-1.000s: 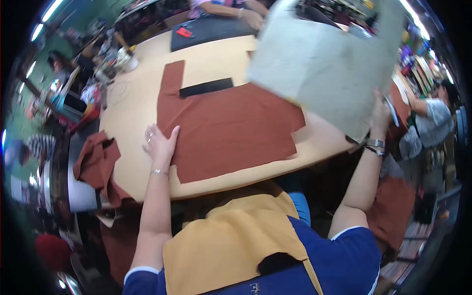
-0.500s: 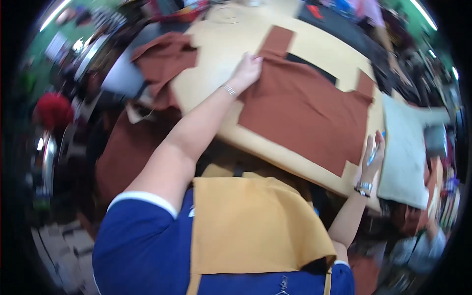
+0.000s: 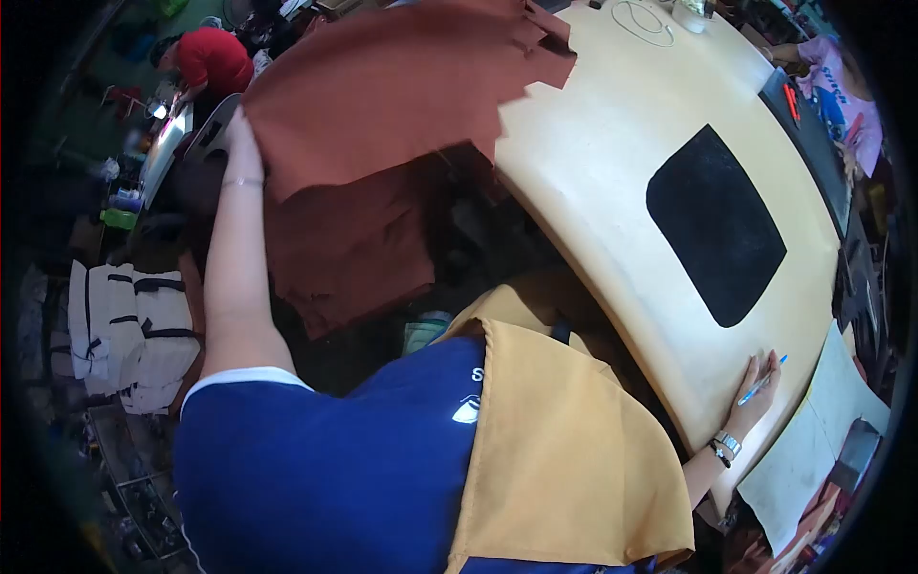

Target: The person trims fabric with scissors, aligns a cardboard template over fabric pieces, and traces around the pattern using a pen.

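Note:
My left hand (image 3: 243, 139) is stretched far out at the left edge of a large brown leather sheet (image 3: 382, 96); its fingers are blurred and partly hidden against the leather. The sheet lies partly over the cream table (image 3: 593, 182) and hangs off its left side. On the table's right part rests a black rounded panel (image 3: 717, 225). My right hand (image 3: 755, 392) lies near the table's lower right edge, with a blue pen (image 3: 763, 379) held between its fingers.
A pale grey-green piece (image 3: 798, 459) sits beside the table at the lower right. A person in red (image 3: 212, 59) bends over at the upper left; another in pink (image 3: 846, 96) is at the upper right. A coiled cord (image 3: 643, 24) and red-handled tool (image 3: 792, 103) are farther back.
The view has turned left. My left hand has left the cut brown piece, which no longer lies over the black panel, and reaches to the large sheet. My right hand still has the pen.

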Motion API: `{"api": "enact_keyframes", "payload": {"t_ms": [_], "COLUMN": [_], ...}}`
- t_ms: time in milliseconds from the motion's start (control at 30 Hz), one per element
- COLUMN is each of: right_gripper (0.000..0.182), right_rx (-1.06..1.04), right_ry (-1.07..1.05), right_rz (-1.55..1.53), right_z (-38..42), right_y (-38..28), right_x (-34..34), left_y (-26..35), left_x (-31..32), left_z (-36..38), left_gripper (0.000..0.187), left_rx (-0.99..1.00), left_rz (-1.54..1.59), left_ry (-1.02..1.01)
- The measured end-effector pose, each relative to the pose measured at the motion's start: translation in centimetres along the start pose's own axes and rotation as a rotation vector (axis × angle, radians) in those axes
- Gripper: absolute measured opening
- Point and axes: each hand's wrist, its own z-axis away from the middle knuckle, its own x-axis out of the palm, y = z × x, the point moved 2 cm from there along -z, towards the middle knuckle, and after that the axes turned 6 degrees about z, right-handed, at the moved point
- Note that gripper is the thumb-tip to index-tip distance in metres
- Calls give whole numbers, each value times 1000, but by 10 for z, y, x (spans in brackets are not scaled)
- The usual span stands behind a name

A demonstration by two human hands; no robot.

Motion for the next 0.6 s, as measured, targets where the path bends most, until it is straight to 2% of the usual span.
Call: {"api": "enact_keyframes", "payload": {"t_ms": [33,100,167,233,300,367,400,467,533,600], "right_gripper": [44,44,44,43,43,43,41,41,41,41], "right_rx": [12,0,19,-15,-28,-22,-25,-11,-4,-22], "right_ry": [-2,0,-3,7,14,11,33,36,36,46], "right_rz": [-5,10,11,25,50,83,14,15,9,25], "right_z": [1,1,2,-2,1,0,2,0,2,1], "right_y": [-1,-3,-4,7,12,6,2,6,0,4], "right_x": [0,0,-1,3,3,1,1,3,1,2], "left_y": [-12,-19,-38,-51,-57,-73,-75,-69,-83,-97], "left_x": [-59,-115,-173,-210,-221,-250,-230,-147,-96,-3], "left_z": [-34,-7,-6,9,42,29,41,99,95,148], "left_gripper": [45,42,40,40,42,45,46,50,50,48], "left_rx": [16,84,218,242,179,126,186,323,544,824], "left_rz": [-20,-48,-172,-385,-659,-1055,-1216,-1531,-1434,-1389], "left_ry": [-33,101,229,320,364,523,556,625,49,-286]}}
